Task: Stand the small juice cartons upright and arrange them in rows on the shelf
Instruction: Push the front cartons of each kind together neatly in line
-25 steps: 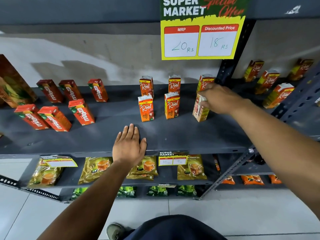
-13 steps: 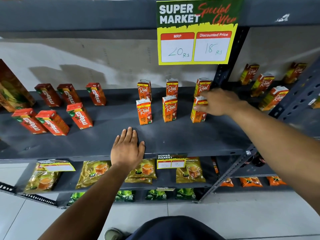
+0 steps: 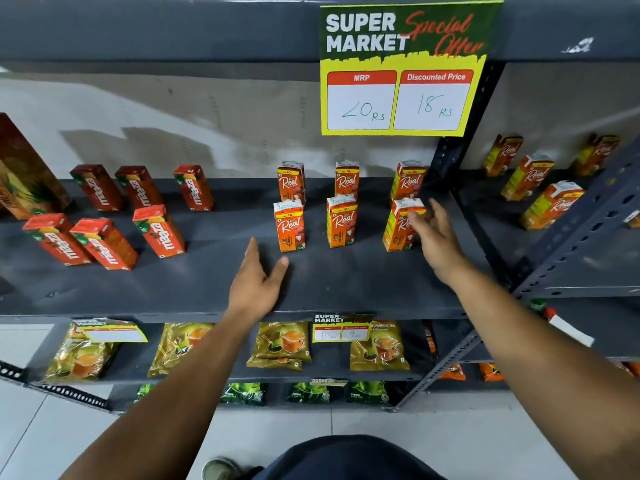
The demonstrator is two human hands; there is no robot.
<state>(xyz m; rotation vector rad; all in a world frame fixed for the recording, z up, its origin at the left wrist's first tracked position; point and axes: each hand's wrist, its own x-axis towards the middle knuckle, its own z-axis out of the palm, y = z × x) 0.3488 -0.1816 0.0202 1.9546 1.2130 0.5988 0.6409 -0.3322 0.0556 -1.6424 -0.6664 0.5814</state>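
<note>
I have nothing gripped: my right hand [image 3: 437, 233] is open, fingers spread, its fingertips [image 3: 412, 216] at the upper right edge of the front-right Real carton [image 3: 401, 226], whether touching or just clear of it I cannot tell; my left hand [image 3: 258, 285] is open too, thumb and fingers apart, low over the bare front of the shelf [image 3: 194, 292] and holding nothing. The six small Real cartons stand upright in two rows of three at the middle-right of that shelf; the front-left carton [image 3: 289, 226] and front-middle carton [image 3: 341, 221] look square; the front-right one seems turned a little and sits close to the back-right carton [image 3: 408, 181]. As I judge it, the risk lies in my right fingers: a careless brush could tip that light carton or knock it into the one behind; a sweep of my left forward could catch the front-left carton. The Maaza cartons [image 3: 157, 230] to the left are already standing.
</note>
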